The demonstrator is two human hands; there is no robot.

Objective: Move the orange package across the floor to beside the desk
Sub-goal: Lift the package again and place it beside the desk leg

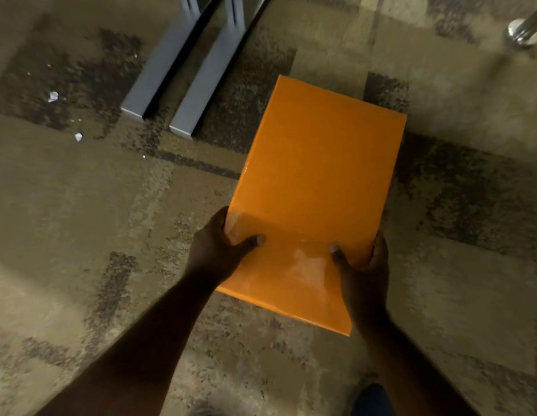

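Note:
The orange package (313, 178) is a glossy rectangular box held over the patterned carpet, its far end pointing away from me. My left hand (219, 250) grips its near left edge with the thumb on top. My right hand (363, 265) grips the near right edge the same way. Two grey metal desk feet (183, 76) lie on the floor just beyond the box's far left corner. Whether the box touches the carpet I cannot tell.
Small white paper scraps (52, 96) lie on the carpet at the left. A chrome post base (523, 33) stands at the top right. A dark shoe tip (372, 399) shows at the bottom edge. Brown-and-beige carpet (81, 220) spreads all around.

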